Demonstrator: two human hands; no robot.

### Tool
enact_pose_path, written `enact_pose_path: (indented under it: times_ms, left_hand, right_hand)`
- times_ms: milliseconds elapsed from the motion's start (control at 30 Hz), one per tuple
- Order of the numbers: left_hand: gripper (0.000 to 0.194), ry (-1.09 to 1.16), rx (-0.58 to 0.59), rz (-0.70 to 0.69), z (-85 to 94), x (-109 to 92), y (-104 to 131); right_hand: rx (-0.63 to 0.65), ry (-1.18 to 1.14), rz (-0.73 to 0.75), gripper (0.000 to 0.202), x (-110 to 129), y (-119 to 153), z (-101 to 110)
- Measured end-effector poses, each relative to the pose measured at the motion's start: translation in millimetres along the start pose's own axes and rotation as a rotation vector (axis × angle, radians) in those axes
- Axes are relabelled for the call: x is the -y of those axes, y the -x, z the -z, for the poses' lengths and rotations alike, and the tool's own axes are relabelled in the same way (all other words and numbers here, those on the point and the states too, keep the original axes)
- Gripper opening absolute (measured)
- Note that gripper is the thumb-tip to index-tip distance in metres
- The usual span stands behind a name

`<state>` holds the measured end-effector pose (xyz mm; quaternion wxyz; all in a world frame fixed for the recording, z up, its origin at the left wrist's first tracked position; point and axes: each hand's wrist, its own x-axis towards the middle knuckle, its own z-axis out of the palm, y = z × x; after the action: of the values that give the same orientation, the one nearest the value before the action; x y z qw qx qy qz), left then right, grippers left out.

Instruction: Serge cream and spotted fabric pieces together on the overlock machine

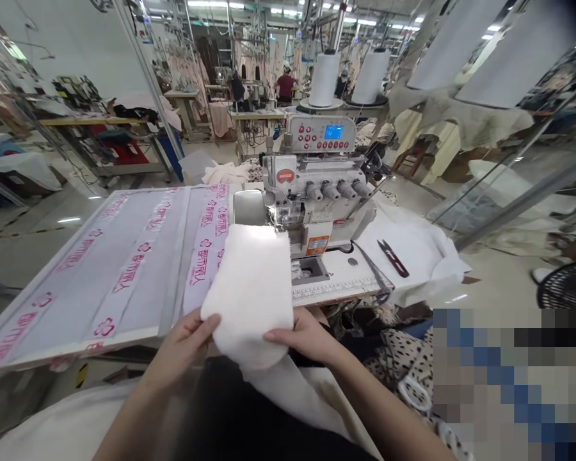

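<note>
My left hand (pixel 192 333) and right hand (pixel 303 334) grasp white cloth (pixel 249 288), frame centre; far edge at sewing machine (pixel 317 198), stitching unseen.

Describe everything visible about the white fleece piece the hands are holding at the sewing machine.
The white fleece piece looks soft, thick and fluffy, plain, with no print. It lies flat on the machine table, its far edge at the presser area of the overlock machine, its near end folding over the table edge toward the lap. The left hand grips its near left corner; the right hand pinches its near right edge.
</note>
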<state>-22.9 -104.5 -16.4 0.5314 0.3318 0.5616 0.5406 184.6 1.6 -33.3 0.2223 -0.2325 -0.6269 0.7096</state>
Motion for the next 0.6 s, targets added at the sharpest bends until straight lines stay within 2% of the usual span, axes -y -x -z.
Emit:
enact_pose_path:
  times_ms: [167, 233, 300, 433, 467, 500, 533, 600]
  left_hand:
    - [0.042, 0.188, -0.145, -0.003, -7.2, -7.8, 10.7]
    - [0.05, 0.185, -0.127, 0.028, -10.1, -5.4, 13.4]
    - [0.058, 0.157, -0.011, 0.064, -12.3, -0.4, 17.6]
    - [0.062, 0.045, 0.493, 0.057, -17.1, 1.1, 33.6]
    - [0.059, 0.005, 0.574, 0.029, -18.2, -2.5, 38.5]
    - [0.055, -0.027, 0.605, -0.004, -19.1, -7.6, 43.3]
    - [0.051, -0.04, 0.569, -0.041, -19.5, -13.9, 47.7]
    - [0.044, 0.002, 0.36, -0.121, -19.4, -29.5, 54.9]
  right_hand:
    - [0.087, -0.192, -0.058, 0.031, 9.3, 18.8, -14.3]
    - [0.099, -0.209, -0.067, 0.035, 16.7, 27.6, -16.8]
    - [0.129, -0.222, -0.063, 0.036, 28.2, 38.4, -19.8]
    - [0.171, -0.225, -0.01, 0.03, 63.9, 56.7, -27.5]
    - [0.17, -0.216, 0.016, 0.028, 74.3, 58.2, -29.0]
    - [0.166, -0.212, 0.044, 0.026, 84.8, 57.9, -30.1]
    - [0.154, -0.216, 0.067, 0.023, 95.1, 55.8, -30.8]
    - [0.095, -0.227, 0.098, 0.017, 114.0, 47.2, -31.2]
